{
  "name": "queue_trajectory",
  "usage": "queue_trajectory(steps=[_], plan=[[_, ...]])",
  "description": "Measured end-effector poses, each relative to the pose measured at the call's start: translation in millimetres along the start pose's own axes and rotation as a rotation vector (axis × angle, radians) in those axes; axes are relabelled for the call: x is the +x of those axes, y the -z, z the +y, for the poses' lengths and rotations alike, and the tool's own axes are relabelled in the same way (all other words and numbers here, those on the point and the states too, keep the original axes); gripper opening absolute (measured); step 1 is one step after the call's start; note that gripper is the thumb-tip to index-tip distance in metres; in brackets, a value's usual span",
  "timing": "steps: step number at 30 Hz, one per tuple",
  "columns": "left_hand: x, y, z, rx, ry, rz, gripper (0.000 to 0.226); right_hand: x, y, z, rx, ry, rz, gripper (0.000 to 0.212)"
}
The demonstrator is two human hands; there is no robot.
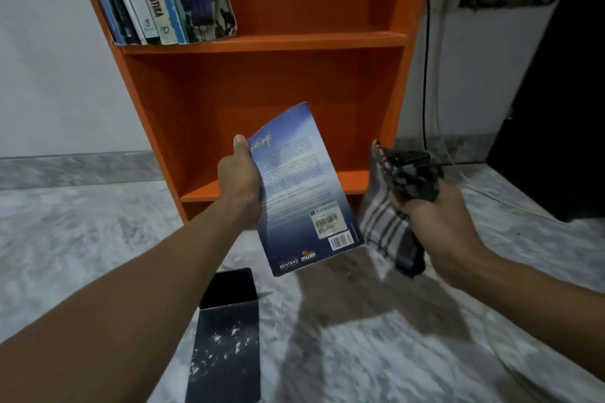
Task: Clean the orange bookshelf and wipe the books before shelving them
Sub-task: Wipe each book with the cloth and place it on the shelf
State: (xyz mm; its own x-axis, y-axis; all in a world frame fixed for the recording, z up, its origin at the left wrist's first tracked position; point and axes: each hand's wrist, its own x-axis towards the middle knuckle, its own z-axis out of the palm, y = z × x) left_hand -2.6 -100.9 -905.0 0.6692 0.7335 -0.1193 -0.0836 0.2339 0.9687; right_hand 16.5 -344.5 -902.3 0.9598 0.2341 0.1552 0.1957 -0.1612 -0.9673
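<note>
At frame centre, my left hand (240, 181) gripped a blue paperback (301, 186) (back cover showing); my right hand (438, 226) clutched a checked cloth (389, 209) before the orange bookshelf (262, 91).

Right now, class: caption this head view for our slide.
Left hand holds a blue book before the orange bookshelf; right hand grips a checked cloth.

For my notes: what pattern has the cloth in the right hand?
The cloth is checked, grey, white and dark; head view.
</note>
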Motion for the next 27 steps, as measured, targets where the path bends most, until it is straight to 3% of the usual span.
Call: queue_trajectory(steps=[2,4,8,11,13,15,18,19,23,27], plan=[[-5.8,-8.6,2.0,0.046,-0.068,0.077,0.052,-13.7,-12.9,-6.2,0.08,-0.013,-0.182,0.008],[-9.3,-15.0,1.0,0.098,-0.126,0.151,0.052,-25.4,-25.2,-5.5,0.076,0.023,-0.308,0.015],[-9.7,-19.4,-3.1,0.19,-0.1,0.147,0.058,-22.6,-38.6,0.2,-0.046,0.062,-0.201,0.025],[-18.8,-31.0,3.2,0.248,-0.029,-0.111,0.098,-17.6,-43.1,0.4,-0.138,0.241,-0.129,0.03],[-37.1,-46.7,16.3,0.11,0.134,-0.372,0.107,-15.9,-43.5,2.8,-0.256,0.36,-0.121,0.034],[-46.1,-57.2,25.4,0.057,0.156,-0.454,0.096,-15.6,-43.1,7.4,-0.382,0.418,-0.078,0.044],[-39.9,-63.3,31.4,0.209,0.0,-0.248,0.043,-17.0,-39.1,13.7,-0.485,0.508,-0.044,0.065],[-35.8,-61.1,32.7,0.232,-0.029,-0.204,0.038,-18.7,-37.2,17.2,-0.482,0.542,-0.096,0.069],[-25.2,-48.8,34.3,0.132,0.087,-0.265,0.036,-29.6,-25.1,19.2,-0.355,0.591,-0.306,0.076],[-21.0,-32.5,27.4,0.037,0.208,-0.422,0.061,-1.2,-13.1,-29.9,-0.281,0.544,-0.055,0.07]])
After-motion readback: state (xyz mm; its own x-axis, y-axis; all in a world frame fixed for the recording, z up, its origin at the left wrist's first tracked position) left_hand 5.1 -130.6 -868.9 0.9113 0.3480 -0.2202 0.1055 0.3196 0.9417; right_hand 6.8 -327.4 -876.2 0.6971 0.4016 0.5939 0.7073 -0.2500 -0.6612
